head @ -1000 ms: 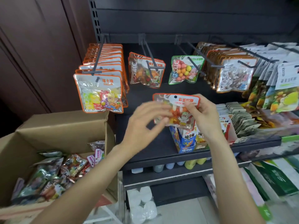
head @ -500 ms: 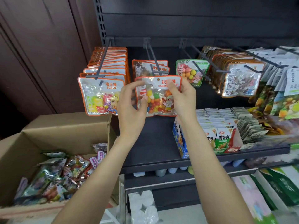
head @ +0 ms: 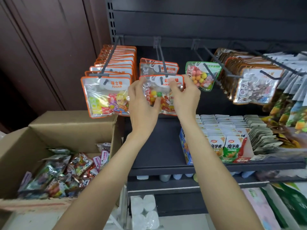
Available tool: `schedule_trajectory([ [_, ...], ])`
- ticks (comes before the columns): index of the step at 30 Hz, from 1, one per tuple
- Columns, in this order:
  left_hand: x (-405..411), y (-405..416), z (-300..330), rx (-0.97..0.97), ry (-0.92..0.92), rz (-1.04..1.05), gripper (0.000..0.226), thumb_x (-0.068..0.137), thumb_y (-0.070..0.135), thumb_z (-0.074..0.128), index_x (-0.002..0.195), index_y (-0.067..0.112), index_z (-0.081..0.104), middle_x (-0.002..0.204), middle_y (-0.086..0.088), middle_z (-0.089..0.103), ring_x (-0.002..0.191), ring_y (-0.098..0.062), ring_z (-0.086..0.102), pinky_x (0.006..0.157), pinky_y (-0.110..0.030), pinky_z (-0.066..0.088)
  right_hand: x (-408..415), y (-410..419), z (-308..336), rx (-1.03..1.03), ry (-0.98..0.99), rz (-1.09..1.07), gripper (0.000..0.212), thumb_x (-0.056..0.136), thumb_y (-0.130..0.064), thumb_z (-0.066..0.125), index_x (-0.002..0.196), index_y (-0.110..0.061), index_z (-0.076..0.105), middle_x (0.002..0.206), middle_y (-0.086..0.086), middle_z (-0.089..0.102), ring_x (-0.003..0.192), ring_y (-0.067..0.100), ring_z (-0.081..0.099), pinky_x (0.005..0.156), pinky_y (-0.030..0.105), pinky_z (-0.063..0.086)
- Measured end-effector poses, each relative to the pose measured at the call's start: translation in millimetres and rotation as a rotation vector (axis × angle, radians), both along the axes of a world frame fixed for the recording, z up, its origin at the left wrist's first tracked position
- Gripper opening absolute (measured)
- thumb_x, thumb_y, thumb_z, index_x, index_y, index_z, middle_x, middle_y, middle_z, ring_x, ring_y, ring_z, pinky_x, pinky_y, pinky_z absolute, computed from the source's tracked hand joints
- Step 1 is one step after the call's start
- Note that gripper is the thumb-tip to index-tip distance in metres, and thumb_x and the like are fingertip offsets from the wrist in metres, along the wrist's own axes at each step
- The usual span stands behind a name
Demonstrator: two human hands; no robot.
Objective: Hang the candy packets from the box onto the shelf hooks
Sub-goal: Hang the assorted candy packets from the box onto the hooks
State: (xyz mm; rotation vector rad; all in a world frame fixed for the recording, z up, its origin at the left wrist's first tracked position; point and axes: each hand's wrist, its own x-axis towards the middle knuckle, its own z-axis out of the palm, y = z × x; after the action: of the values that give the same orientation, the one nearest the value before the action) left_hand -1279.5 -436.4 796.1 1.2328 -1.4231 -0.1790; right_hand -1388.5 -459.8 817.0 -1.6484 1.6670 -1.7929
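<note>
An orange-edged clear candy packet (head: 160, 90) with coloured beans sits at the front tip of the second shelf hook (head: 162, 63), the hook's end showing through its hang hole. My left hand (head: 142, 103) grips the packet's left side and lower edge. My right hand (head: 184, 97) pinches its upper right corner. Two similar packets hang behind it on the same hook. The cardboard box (head: 73, 127) at lower left holds several more candy packets (head: 64, 171).
A full hook of orange "SUGAR" packets (head: 106, 95) hangs to the left, a green packet (head: 201, 75) and brown packets (head: 255, 83) to the right. Below is a dark shelf (head: 157, 146) with snack sachets (head: 230, 145). A brown wall panel stands at left.
Both hands lifted the bean packet from over the lower shelf up and left to the second hook, and its hang hole now sits on the hook's tip.
</note>
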Motion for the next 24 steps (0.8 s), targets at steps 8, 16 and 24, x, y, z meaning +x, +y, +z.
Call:
schedule_trajectory([
  [8, -24.0, -65.2, -6.1, 0.070, -0.071, 0.040, 0.086, 0.082, 0.007, 0.070, 0.150, 0.003, 0.016, 0.156, -0.019, 0.013, 0.146, -0.030, 0.016, 0.116, -0.031, 0.019, -16.5, -59.6, 20.1, 0.079, 0.385, -0.139, 0.029, 0.090, -0.034, 0.064, 0.105, -0.010, 0.064, 0.105, 0.008, 0.060, 0.095, 0.022, 0.058, 0.071, 0.026, 0.037],
  [16, -34.0, -55.7, -10.4, 0.089, -0.109, -0.006, 0.087, 0.088, 0.007, 0.063, 0.152, 0.008, 0.003, 0.159, -0.020, -0.010, 0.148, -0.033, -0.004, 0.117, -0.032, 0.004, -21.5, -48.7, 6.8, -0.093, 0.089, 0.015, 0.024, 0.088, -0.013, 0.067, 0.107, -0.010, 0.052, 0.105, 0.000, 0.057, 0.082, 0.003, 0.061, 0.071, 0.022, 0.051],
  [24, 13.6, 72.4, -24.9, 0.095, -0.206, -0.280, 0.043, 0.092, 0.025, 0.055, 0.134, 0.023, 0.049, 0.126, 0.013, 0.058, 0.122, -0.007, 0.049, 0.102, -0.026, 0.038, -34.4, 62.5, -27.8, 0.065, 0.147, 0.367, 0.014, 0.095, -0.017, 0.056, 0.102, -0.017, 0.068, 0.096, -0.009, 0.069, 0.093, 0.003, 0.063, 0.079, 0.014, 0.046],
])
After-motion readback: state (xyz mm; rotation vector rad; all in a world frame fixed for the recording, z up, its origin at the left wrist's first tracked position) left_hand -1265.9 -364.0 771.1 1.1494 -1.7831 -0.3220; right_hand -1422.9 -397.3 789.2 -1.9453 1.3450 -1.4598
